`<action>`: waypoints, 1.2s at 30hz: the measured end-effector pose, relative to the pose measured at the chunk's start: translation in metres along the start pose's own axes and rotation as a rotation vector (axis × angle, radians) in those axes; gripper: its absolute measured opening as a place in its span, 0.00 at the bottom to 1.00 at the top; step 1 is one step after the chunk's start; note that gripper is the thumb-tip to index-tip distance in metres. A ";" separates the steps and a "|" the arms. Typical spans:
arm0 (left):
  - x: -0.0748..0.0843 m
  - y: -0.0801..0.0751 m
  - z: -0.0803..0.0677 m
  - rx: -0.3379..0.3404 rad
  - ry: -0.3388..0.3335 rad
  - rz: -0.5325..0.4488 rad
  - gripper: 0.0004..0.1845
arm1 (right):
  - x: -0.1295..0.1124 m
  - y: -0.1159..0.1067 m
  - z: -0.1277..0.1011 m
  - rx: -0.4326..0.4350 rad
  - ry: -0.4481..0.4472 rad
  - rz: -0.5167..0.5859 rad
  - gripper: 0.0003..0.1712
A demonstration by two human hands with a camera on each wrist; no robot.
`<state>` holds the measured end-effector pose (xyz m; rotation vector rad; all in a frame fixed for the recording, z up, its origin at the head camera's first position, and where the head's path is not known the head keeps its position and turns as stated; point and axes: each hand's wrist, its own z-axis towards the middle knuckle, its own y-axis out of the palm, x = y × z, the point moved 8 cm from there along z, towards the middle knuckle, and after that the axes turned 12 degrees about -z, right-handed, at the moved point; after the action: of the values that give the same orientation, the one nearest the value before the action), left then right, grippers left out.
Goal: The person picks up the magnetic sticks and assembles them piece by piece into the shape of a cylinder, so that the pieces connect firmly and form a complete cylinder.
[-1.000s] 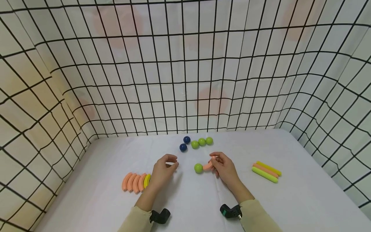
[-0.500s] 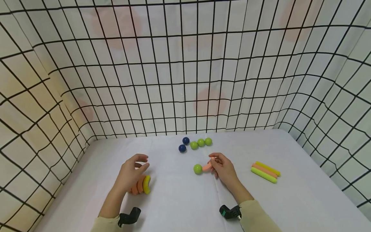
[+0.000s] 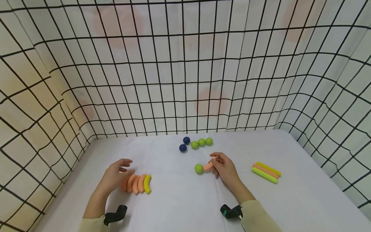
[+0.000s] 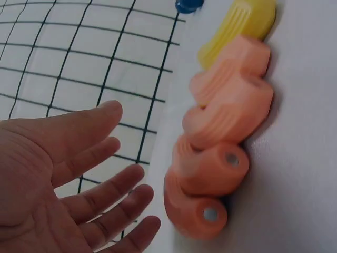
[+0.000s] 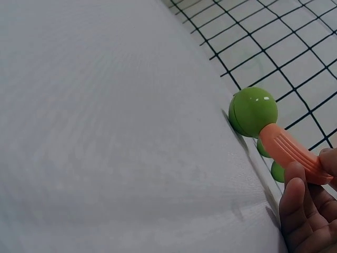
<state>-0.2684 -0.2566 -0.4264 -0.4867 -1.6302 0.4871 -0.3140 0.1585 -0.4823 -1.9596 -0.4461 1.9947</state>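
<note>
I saw the left hand (image 3: 114,175) relaxed, fingers loosely spread, gripping nothing, near four coral arcs (image 3: 135,185) and a yellow arc (image 3: 147,184) lined up on the worktop (image 3: 179,203). The right hand (image 3: 225,169) pinched a fifth coral arc (image 3: 207,166), free end touching a green ball (image 3: 198,168). Blue balls (image 3: 183,148) sat farther back.

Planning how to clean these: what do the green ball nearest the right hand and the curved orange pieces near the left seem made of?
Green ball: glossy, probably plastic or painted metal, given sharp highlights. Curved orange pieces: likely satin plastic, given soft sheen and ridges; grey discs in two ends look metallic.
</note>
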 end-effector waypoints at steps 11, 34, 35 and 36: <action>-0.028 -0.007 0.000 -0.038 -0.035 0.002 0.26 | -0.001 0.000 0.000 -0.007 0.001 0.035 0.17; -0.039 -0.011 0.004 0.044 -0.060 0.085 0.19 | -0.005 -0.004 0.001 -0.019 0.002 0.018 0.16; -0.039 -0.011 0.004 0.050 -0.067 0.081 0.19 | -0.005 -0.004 0.001 -0.018 0.005 0.018 0.16; -0.040 -0.010 0.004 0.055 -0.076 0.076 0.19 | -0.005 -0.005 0.001 -0.016 0.002 0.015 0.16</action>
<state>-0.2686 -0.2884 -0.4537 -0.4962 -1.6705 0.6121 -0.3147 0.1604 -0.4753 -1.9809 -0.4493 2.0039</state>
